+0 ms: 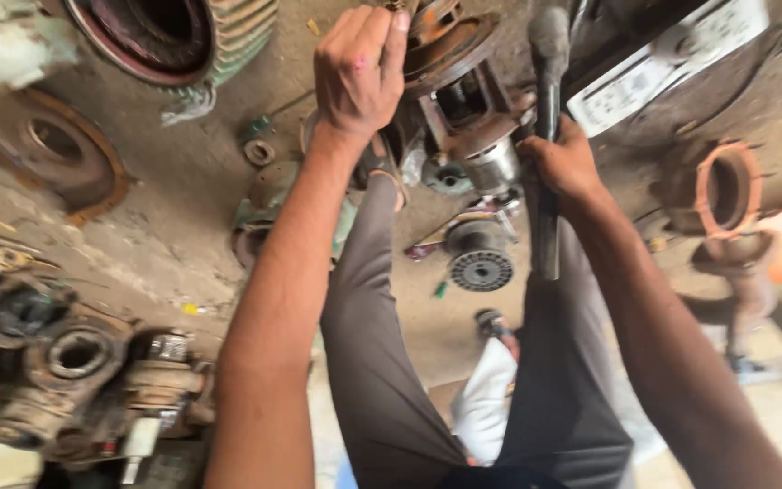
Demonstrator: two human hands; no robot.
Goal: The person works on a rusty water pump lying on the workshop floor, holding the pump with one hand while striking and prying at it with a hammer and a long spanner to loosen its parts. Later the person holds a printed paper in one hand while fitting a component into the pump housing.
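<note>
A dusty concrete workshop floor [183, 226] fills the view, scattered with worn motor parts. The person stands over it in grey trousers [391, 362], looking straight down. The left hand [357, 77] rests on the top of a rusty motor assembly [459, 81], fingers curled over its brown end plate, touching rather than gripping anything loose. The right hand [565, 163] has its grip closed tight around a dark metal bar [547, 136], which stands nearly upright just beside the assembly, its upper end blurred near the top of the frame and its lower end hanging below the fist. The assembly sits on the floor between the two arms, in front of the person's feet, with a shiny steel cylinder [492, 165] at its near side. Just below it lies a small black finned rotor [481, 263]. To the far left lie a rusted ring [52, 149] and, above it, a green ribbed motor housing [237, 32]. A cluster of greasy bearings and housings [83, 371] sits at lower left. At right, an orange-rimmed round housing [726, 190] rests on the floor, well apart from the hands.
</note>
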